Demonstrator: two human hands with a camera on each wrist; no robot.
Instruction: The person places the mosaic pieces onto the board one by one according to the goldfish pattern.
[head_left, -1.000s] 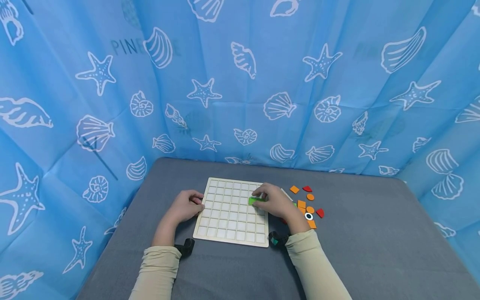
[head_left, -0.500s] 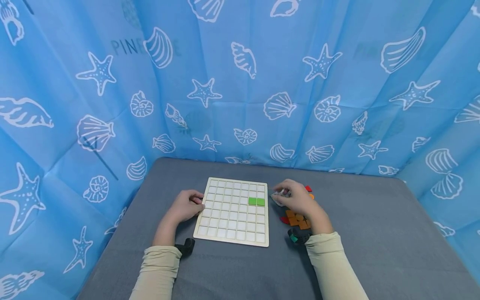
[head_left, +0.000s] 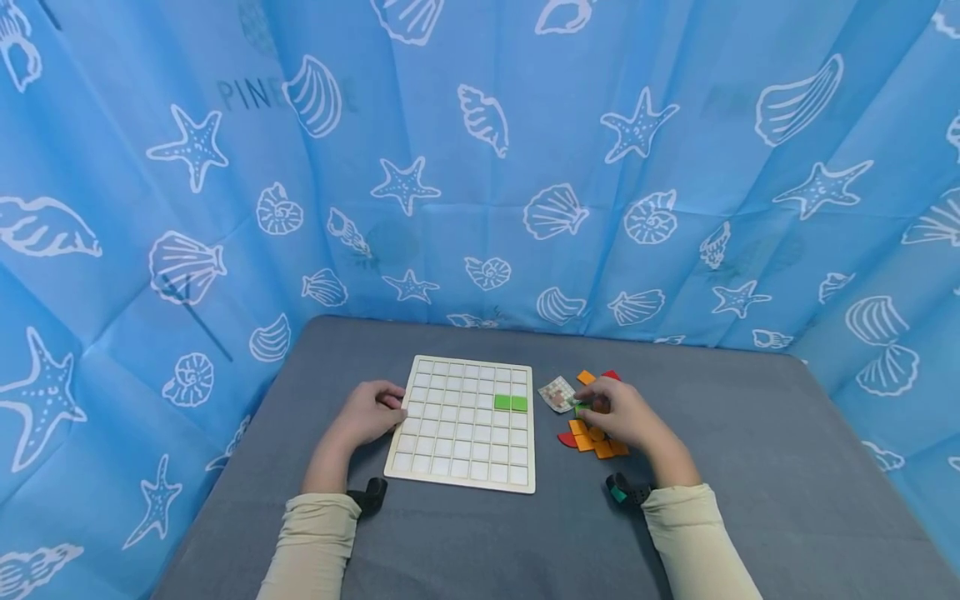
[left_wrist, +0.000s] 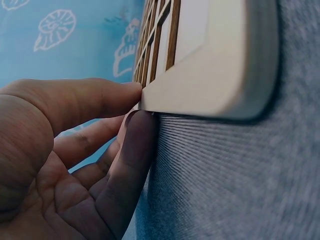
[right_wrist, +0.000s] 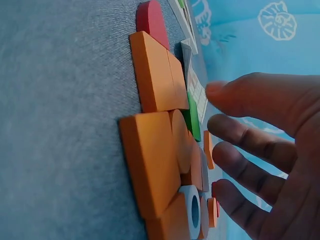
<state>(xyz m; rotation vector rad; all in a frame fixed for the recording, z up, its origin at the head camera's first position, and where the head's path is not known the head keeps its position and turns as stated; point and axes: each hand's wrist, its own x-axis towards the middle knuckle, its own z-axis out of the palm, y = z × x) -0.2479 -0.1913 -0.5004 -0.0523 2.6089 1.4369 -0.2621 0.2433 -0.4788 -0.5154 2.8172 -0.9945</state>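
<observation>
A white grid board in a pale wooden frame lies on the table. My left hand pinches its left edge between thumb and finger; the left wrist view shows the thumb and fingertip at the rim. Two green square tiles sit side by side in cells near the board's right edge. To the right, my right hand hovers over a cluster of pieces, its thumb and fingers apart with nothing between them. Close to these fingertips in the right wrist view is a green piece behind orange blocks.
A small card printed with a grid lies between board and cluster. Among the loose pieces are a red rounded one and a white ring-shaped one. A blue shell-patterned curtain stands behind the grey table.
My right hand has let go of a green tile on the board, moved right to the card, then on to the loose pieces; the card now lies uncovered. The left hand has stayed put.
</observation>
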